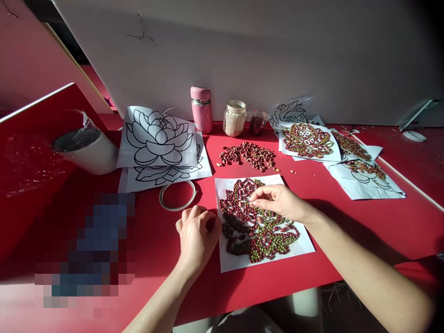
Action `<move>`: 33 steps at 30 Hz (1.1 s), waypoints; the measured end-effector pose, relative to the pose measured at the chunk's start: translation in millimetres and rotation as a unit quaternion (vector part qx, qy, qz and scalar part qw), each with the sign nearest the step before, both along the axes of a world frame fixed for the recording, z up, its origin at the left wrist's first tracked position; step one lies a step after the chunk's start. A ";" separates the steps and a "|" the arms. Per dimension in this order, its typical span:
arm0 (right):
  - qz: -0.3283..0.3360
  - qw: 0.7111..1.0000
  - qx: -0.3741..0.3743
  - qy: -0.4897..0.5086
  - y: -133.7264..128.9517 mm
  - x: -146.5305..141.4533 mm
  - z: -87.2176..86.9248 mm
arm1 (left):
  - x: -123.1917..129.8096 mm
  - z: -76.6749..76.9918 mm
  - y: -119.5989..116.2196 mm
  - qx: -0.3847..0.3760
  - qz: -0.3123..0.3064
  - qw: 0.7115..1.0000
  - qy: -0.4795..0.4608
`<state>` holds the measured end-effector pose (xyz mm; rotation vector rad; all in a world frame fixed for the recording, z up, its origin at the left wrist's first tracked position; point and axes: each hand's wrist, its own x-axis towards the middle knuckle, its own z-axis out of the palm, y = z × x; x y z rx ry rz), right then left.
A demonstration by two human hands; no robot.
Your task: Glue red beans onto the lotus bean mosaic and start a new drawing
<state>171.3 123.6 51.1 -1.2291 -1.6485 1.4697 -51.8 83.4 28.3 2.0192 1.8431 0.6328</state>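
A white sheet [229, 266] lies on the red table before me, bearing a flower picture [258, 226] made of dark red and green beans. Over its upper part is my right hand [277, 201], thumb and forefinger pinched together just above the beans; whatever they hold is too small to name. At the sheet's left edge my left hand [199, 236] is closed with curled fingers, and their inner side is hidden. Beyond the sheet lies a loose heap of speckled red beans [248, 156]. A roll of tape [177, 195] rests beside my left hand.
Lotus line drawings [157, 138] are stacked at the left, near a tipped white cup [90, 148]. A pink flask [201, 111] and a glass jar [234, 119] stand at the back. Finished bean pictures [310, 141] overlap on the right. A blurred patch [100, 236] covers something at left.
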 end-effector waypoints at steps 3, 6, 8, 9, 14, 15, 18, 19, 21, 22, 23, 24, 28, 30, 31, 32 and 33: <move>-0.009 1.000 -0.004 -0.005 -4.3 0.0 -1.1 | -0.2 -0.6 0.1 0.000 -0.001 1.000 -0.001; 0.010 1.000 -0.009 -0.021 -7.9 -0.4 -0.2 | -0.1 -0.8 -0.1 0.001 -0.001 1.000 -0.002; 0.044 0.997 0.014 -0.062 -11.0 -1.3 2.2 | 0.1 -0.9 -0.1 0.001 0.000 1.000 -0.002; 0.063 0.993 0.036 -0.094 -12.7 -2.0 4.2 | 0.3 -0.9 -0.1 0.001 0.000 1.000 -0.002; 0.139 0.942 0.143 -0.270 -18.2 -9.7 17.9 | 0.9 -1.2 0.2 0.003 0.000 1.000 -0.001; 0.149 0.931 0.155 -0.294 -18.1 -11.6 20.1 | 0.9 -1.2 0.0 0.004 0.000 1.000 -0.001; 0.167 0.906 0.185 -0.342 -16.4 -16.4 23.5 | 0.7 -1.5 -0.7 0.004 0.001 1.000 -0.002; 0.173 0.900 0.192 -0.351 -15.5 -17.6 23.9 | 0.6 -1.6 -1.0 0.004 0.001 1.000 -0.002; 0.182 0.891 0.197 -0.367 -13.7 -19.4 24.1 | 0.3 -1.8 -1.4 0.004 0.001 1.000 -0.003; 0.186 0.886 0.196 -0.376 -12.9 -20.1 24.2 | 0.1 -1.9 -1.5 0.003 0.001 1.000 -0.004; 0.190 0.881 0.195 -0.386 -12.2 -20.7 24.3 | 0.0 -2.0 -1.5 0.003 0.002 1.000 -0.004; 0.194 0.877 0.193 -0.395 -11.6 -21.3 24.5 | 0.0 -2.0 -1.4 0.003 0.002 1.000 -0.005; 0.205 0.861 0.199 -0.421 -10.0 -23.9 24.8 | 0.5 -1.7 -0.5 0.003 0.003 1.000 -0.007; 0.209 0.856 0.204 -0.426 -9.3 -25.2 24.5 | 0.9 -1.5 -0.3 0.003 0.004 1.000 -0.008; 0.210 0.855 0.207 -0.426 -8.9 -25.9 24.3 | 1.0 -1.5 -0.4 0.003 0.004 1.000 -0.009; 0.212 0.855 0.210 -0.424 -8.3 -26.6 24.1 | 1.0 -1.4 -0.5 0.003 0.004 1.000 -0.009; 0.213 0.856 0.212 -0.421 -7.6 -27.2 23.9 | 1.0 -1.4 -0.7 0.003 0.004 1.000 -0.009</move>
